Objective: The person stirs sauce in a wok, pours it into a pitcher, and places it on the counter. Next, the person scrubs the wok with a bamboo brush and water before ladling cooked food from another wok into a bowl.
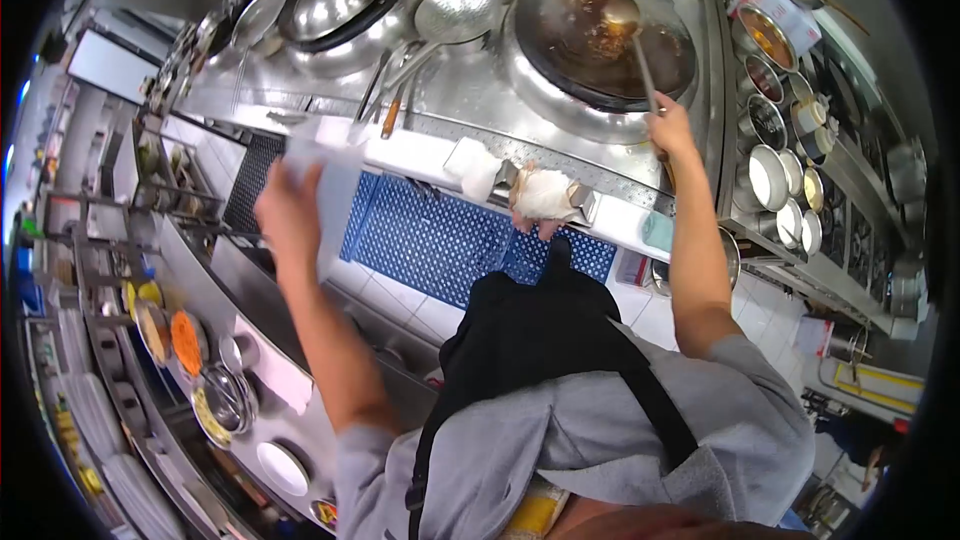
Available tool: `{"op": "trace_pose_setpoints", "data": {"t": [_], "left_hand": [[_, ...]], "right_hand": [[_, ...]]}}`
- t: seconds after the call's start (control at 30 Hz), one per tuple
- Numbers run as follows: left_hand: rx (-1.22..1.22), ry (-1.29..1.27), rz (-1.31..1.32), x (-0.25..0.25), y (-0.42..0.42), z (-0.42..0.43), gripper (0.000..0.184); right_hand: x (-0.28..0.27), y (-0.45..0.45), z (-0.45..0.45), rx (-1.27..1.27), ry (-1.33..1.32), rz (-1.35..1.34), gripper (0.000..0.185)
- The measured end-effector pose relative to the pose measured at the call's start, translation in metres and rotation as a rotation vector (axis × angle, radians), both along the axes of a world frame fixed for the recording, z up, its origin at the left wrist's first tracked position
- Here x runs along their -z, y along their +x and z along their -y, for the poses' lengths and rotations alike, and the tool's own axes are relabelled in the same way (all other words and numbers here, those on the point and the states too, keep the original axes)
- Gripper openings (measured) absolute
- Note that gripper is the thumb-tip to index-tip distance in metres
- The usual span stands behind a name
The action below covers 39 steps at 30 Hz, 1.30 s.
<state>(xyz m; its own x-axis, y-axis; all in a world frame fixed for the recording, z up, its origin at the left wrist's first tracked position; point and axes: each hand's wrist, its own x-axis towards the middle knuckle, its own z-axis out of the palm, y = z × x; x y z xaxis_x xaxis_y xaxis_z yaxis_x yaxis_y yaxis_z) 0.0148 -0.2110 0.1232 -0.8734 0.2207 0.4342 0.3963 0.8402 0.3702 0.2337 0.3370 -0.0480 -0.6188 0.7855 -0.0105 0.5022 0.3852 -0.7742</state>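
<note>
My right hand [672,127] is closed round the handle of a ladle [622,16], whose bowl rests in brown liquid with bits in the large dark wok [650,50]. Steam rises over that wok. On the left, my left hand [290,205] is raised near the stove's front edge, blurred by motion. A pale, see-through thing [335,155] shows beside its fingers, too smeared to name. Folded white cloths [545,193] lie on the front ledge between my hands. A perforated skimmer [458,14] lies on the steel stove top, its handle pointing toward the ledge.
A covered wok [335,0] stands at the back left. Several bowls and pots [768,178] line the right shelf. The left counter holds a container of orange food [187,342] and a white bowl [283,468]. A green cloth [658,230] lies on the ledge near my right forearm.
</note>
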Motion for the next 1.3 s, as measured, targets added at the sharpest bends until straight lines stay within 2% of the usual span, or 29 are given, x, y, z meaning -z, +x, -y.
{"op": "trace_pose_setpoints", "data": {"t": [0.03,0.13,0.17,0.2,0.23,0.33,0.37,0.47,0.53,0.6,0.63,0.67,0.7,0.73,0.77,0.8,0.83,0.87,0.93,0.97,1.0,1.07,1.1,1.17,1.2,1.3], "left_hand": [[0.027,-0.074,0.143,-0.015,-0.011,-0.056,0.041],[0.449,-0.361,0.042,0.034,-0.078,-0.176,0.035],[0.496,-0.371,0.116,0.040,-0.078,-0.211,0.030],[0.459,-0.538,0.232,0.047,-0.080,-0.250,0.021],[0.476,-0.627,0.201,0.064,-0.080,-0.279,0.017],[0.531,-0.848,0.156,0.090,-0.071,-0.340,0.021],[0.588,-0.873,0.137,0.096,-0.069,-0.351,0.022],[0.682,-0.924,0.052,0.111,-0.070,-0.373,0.022],[0.673,-0.884,-0.018,0.113,-0.075,-0.378,0.021],[0.625,-0.911,0.061,0.095,-0.082,-0.379,0.022],[0.620,-0.894,0.029,0.084,-0.087,-0.375,0.021],[0.613,-0.880,0.000,0.070,-0.091,-0.368,0.021],[0.607,-0.779,-0.025,0.053,-0.095,-0.359,0.017],[0.593,-0.677,-0.054,0.034,-0.096,-0.349,0.014],[0.562,-0.513,-0.036,0.012,-0.091,-0.338,0.017],[0.530,-0.339,-0.038,-0.005,-0.089,-0.327,0.025],[0.532,-0.280,-0.133,-0.005,-0.097,-0.313,0.029],[0.482,-0.074,0.019,0.003,-0.098,-0.302,0.028],[0.388,0.343,0.322,0.033,-0.098,-0.281,0.027],[0.422,0.399,0.232,0.056,-0.095,-0.274,0.024],[0.430,0.546,0.291,0.085,-0.093,-0.271,0.024],[0.375,0.718,0.325,0.144,-0.093,-0.269,0.021],[0.411,0.859,0.332,0.169,-0.090,-0.271,0.019],[0.378,0.975,0.332,0.206,-0.090,-0.271,0.021],[0.348,0.840,0.246,0.222,-0.097,-0.267,0.025],[0.307,0.783,0.199,0.220,-0.086,-0.266,0.024]], "right_hand": [[-0.025,-0.002,0.021,0.034,-0.413,-0.092,0.059],[-0.016,0.017,0.025,0.017,-0.881,-0.416,0.066],[-0.027,0.035,0.024,0.019,-0.905,-0.394,0.066],[-0.046,0.057,0.024,0.021,-0.934,-0.369,0.066],[-0.059,0.073,0.024,0.021,-0.966,-0.343,0.067],[-0.065,0.089,0.022,-0.044,-0.369,-0.016,0.063],[-0.050,0.082,0.020,-0.073,0.131,0.095,0.062],[-0.012,0.028,0.007,0.007,0.362,0.054,0.068],[-0.007,0.004,0.001,-0.036,-0.007,-0.013,0.066],[-0.010,0.009,-0.004,-0.071,-0.671,-0.135,0.065],[-0.019,0.024,0.000,-0.032,-0.875,-0.289,0.064],[-0.025,0.042,-0.004,-0.042,-0.942,-0.290,0.066],[-0.046,0.062,-0.003,0.015,-1.013,-0.303,0.066],[-0.054,0.080,-0.004,-0.046,-0.934,-0.239,0.063],[-0.069,0.089,-0.001,-0.028,-0.788,-0.173,0.062],[-0.066,0.086,-0.002,-0.052,-0.519,-0.075,0.062],[-0.061,0.084,-0.001,-0.067,-0.249,0.018,0.063],[-0.065,0.079,0.005,-0.073,0.020,0.110,0.063],[-0.054,0.042,0.008,-0.028,0.073,0.132,0.065],[-0.032,0.025,0.006,-0.042,0.110,0.115,0.064],[-0.018,0.017,0.007,-0.043,0.159,0.100,0.062],[-0.013,0.012,0.022,0.053,-0.555,-0.129,0.062],[-0.029,0.019,0.029,0.034,-0.763,-0.230,0.061],[-0.054,0.049,0.043,0.086,-0.822,-0.265,0.060],[-0.064,0.057,0.050,0.108,-0.854,-0.283,0.061],[-0.088,0.052,0.062,0.108,-0.344,0.064,0.065]]}}
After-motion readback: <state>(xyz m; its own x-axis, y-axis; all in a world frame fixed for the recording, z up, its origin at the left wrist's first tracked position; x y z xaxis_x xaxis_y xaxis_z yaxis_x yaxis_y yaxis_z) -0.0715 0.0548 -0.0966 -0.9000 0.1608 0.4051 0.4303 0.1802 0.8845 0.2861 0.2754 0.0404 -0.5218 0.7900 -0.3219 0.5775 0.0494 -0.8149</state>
